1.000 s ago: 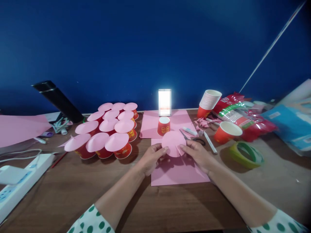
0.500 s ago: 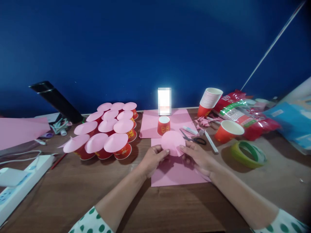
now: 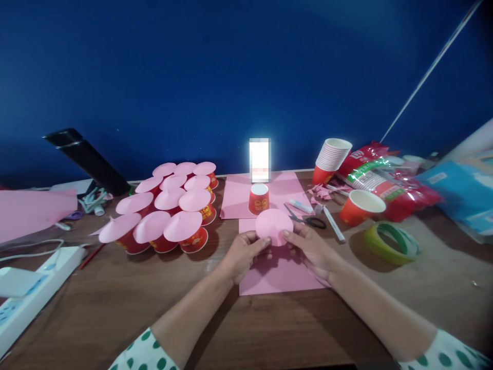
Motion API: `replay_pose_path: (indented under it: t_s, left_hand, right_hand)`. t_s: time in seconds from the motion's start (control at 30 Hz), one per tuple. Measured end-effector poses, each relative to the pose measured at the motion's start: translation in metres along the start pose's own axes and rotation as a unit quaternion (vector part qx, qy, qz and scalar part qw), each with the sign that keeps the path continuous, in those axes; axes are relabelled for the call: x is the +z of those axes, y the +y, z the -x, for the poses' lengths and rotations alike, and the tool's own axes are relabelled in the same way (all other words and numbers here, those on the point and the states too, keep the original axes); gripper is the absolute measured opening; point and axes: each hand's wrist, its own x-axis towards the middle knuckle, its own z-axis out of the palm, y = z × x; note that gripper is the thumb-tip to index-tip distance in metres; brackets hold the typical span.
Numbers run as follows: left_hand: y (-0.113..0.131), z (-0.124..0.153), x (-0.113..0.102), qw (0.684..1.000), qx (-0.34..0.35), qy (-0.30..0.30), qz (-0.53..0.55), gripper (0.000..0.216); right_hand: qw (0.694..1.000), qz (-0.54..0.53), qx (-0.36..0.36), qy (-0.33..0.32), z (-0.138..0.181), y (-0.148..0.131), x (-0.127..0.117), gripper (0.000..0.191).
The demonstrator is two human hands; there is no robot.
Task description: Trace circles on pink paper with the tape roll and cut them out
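A deep blue wall (image 3: 192, 77) fills my view, darker toward the corners. My brown wooden surface (image 3: 96, 308) meets it, and a thin white rod (image 3: 423, 82) slants across at right.

Head view: being pointed forward and down from head height.
Range: brown wooden table (image 3: 96, 308) being seen close up.

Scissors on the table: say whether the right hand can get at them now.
Probably yes: the scissors lie just beyond the right hand, nothing between, though that hand is holding the pink paper cone with the left hand.
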Motion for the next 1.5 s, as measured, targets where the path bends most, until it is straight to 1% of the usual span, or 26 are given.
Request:
replay_pose_path:
  t_s: [0.13,0.3,0.6,0.77,0.93,1.07,1.2,1.33,1.4,1.5]
  left_hand:
    - [0.0,0.001,0.002,1.0,-0.002,0.01,0.011,0.03]
    - [-0.001,0.003,0.004,1.0,-0.004,0.015,0.013,0.033]
    - [-0.002,0.003,0.005,1.0,-0.01,0.017,0.008,0.033]
    - [-0.004,0.002,0.004,1.0,-0.006,0.009,0.012,0.033]
    - [-0.009,0.004,0.007,0.999,0.027,-0.015,0.025,0.037]
    - [-0.012,0.005,0.01,0.998,0.061,-0.002,0.019,0.04]
    - [-0.011,0.006,0.01,0.997,0.069,0.021,-0.025,0.039]
    - [-0.006,0.01,0.012,0.995,0.074,0.018,-0.061,0.051]
    - [-0.003,0.012,0.014,0.993,0.083,0.019,-0.076,0.058]
    - [-0.001,0.014,0.017,0.99,0.099,0.009,-0.102,0.061]
  right_hand:
    - [1.0,-0.001,-0.005,-0.001,-0.002,0.004,-0.001,0.031]
    - [1.0,0.001,-0.005,0.015,-0.002,0.004,0.002,0.036]
    - [1.0,0.008,0.012,0.027,-0.002,0.005,0.002,0.036]
    - [0.999,-0.007,-0.013,0.03,-0.003,0.008,0.003,0.036]
    - [0.998,-0.005,-0.046,0.038,-0.004,0.011,0.007,0.038]
    - [0.997,-0.005,-0.066,0.049,-0.002,0.013,0.011,0.036]
    - [0.998,-0.024,-0.055,0.029,-0.002,0.014,0.012,0.035]
    - [0.997,-0.054,-0.051,-0.008,-0.002,0.014,0.012,0.044]
    - [0.997,-0.063,-0.053,-0.016,-0.001,0.014,0.013,0.048]
    - [0.996,-0.073,-0.045,-0.019,0.0,0.014,0.013,0.048]
